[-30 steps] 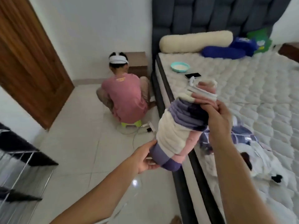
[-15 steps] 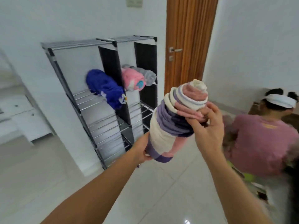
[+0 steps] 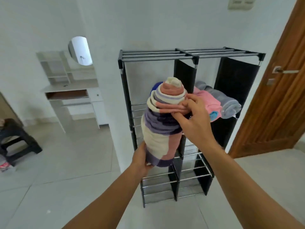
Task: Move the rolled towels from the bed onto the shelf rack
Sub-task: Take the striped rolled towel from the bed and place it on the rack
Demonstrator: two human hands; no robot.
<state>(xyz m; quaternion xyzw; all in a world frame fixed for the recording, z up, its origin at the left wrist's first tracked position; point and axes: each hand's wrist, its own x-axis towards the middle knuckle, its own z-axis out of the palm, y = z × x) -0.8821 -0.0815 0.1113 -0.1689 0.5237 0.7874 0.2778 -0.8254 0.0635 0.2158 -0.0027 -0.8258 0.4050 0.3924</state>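
Note:
I hold a rolled towel (image 3: 160,129), striped purple, cream and pink, almost upright in front of the shelf rack (image 3: 189,54). My left hand (image 3: 142,157) cups its lower end. My right hand (image 3: 194,119) grips its upper part. The black-and-metal rack stands against the white wall, straight ahead. On its upper right shelf lie a pink rolled towel (image 3: 208,104) and a grey rolled towel (image 3: 226,103). A blue rolled towel (image 3: 154,86) on the upper left shelf is mostly hidden behind the one I hold.
A wooden door (image 3: 280,96) stands right of the rack. A white vanity desk (image 3: 72,96) with a round mirror is at the back left. A dark stool (image 3: 18,142) sits at the far left. The floor is pale tile.
I have turned from the bed to the rack and come closer to it, carrying the striped towel in both hands. The seated person has left the view.

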